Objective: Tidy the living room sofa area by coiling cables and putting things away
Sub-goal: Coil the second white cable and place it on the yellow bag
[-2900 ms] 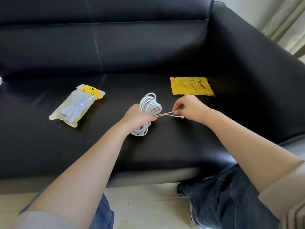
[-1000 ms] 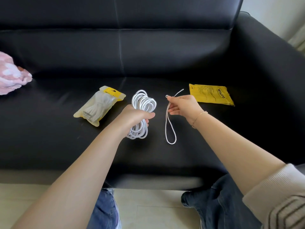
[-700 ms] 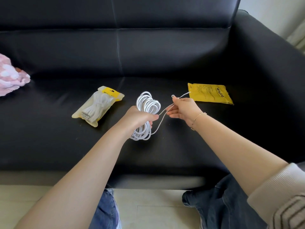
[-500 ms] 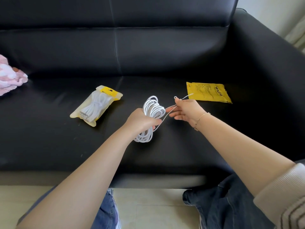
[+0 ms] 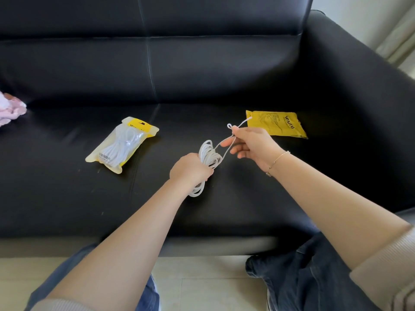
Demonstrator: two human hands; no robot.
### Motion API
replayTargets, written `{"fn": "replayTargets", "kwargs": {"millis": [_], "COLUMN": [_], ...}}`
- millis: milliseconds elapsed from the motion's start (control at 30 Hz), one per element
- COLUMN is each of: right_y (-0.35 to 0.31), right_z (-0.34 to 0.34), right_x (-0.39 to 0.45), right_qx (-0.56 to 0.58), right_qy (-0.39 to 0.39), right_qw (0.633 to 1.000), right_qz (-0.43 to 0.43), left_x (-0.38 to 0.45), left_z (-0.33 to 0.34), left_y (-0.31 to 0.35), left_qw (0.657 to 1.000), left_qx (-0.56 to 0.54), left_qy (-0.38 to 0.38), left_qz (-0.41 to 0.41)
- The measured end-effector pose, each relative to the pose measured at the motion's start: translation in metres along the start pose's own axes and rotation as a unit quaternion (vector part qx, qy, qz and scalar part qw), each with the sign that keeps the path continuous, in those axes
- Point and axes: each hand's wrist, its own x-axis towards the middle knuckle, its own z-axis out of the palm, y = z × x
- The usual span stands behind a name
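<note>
A coiled white cable [image 5: 208, 154] hangs just above the black sofa seat [image 5: 224, 205], gripped around its middle by my left hand [image 5: 188, 170]. Its loose end [image 5: 238, 126] runs up and to the right, where my right hand [image 5: 251, 144] pinches it between thumb and fingers. The tip of the cable sticks out past my fingers toward a flat yellow packet [image 5: 277, 123]. A clear pouch with a yellow top [image 5: 122, 144], holding another white cable, lies on the seat to the left.
A pink cloth [image 5: 10, 108] lies at the seat's far left edge. The sofa armrest [image 5: 359, 90] rises on the right. My knees in blue jeans [image 5: 310, 279] are at the sofa's front edge, over a pale tiled floor [image 5: 202, 286].
Over the last second my right hand has drawn the dangling loop of the loose end in toward the coil; it now runs short and taut. Both hands drifted slightly right.
</note>
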Motion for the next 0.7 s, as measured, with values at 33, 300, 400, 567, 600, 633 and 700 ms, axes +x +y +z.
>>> {"fn": "replayTargets", "kwargs": {"millis": [33,300,400,567,600,633,700], "right_y": [0.0,-0.001,-0.001,0.0,0.001,0.003,0.006], "right_z": [0.0,0.007,0.005,0.005,0.005,0.005,0.003], "right_x": [-0.001,-0.007,-0.008,-0.013,-0.013,-0.012,-0.006], "right_qx": [-0.003,-0.091,-0.141,-0.171,-0.165,-0.156,-0.143], "right_qy": [-0.009,-0.042,-0.051,-0.11,-0.113,-0.106,-0.06], "right_qw": [1.0,0.991,0.979,0.965,0.965,0.967,0.974], "right_qz": [-0.013,-0.086,-0.137,-0.169,-0.169,-0.17,-0.165], "left_x": [-0.002,-0.007,-0.007,-0.01,-0.011,-0.012,-0.013], "left_z": [0.001,0.007,0.008,0.01,0.011,0.012,0.014], "left_y": [0.002,0.01,0.009,0.009,0.009,0.009,0.008], "left_qw": [0.999,0.963,0.961,0.951,0.948,0.945,0.943], "left_qx": [0.036,0.238,0.24,0.264,0.273,0.279,0.28], "left_qy": [0.008,0.056,0.062,0.071,0.075,0.078,0.085], "left_qz": [0.01,0.114,0.122,0.141,0.147,0.152,0.157]}}
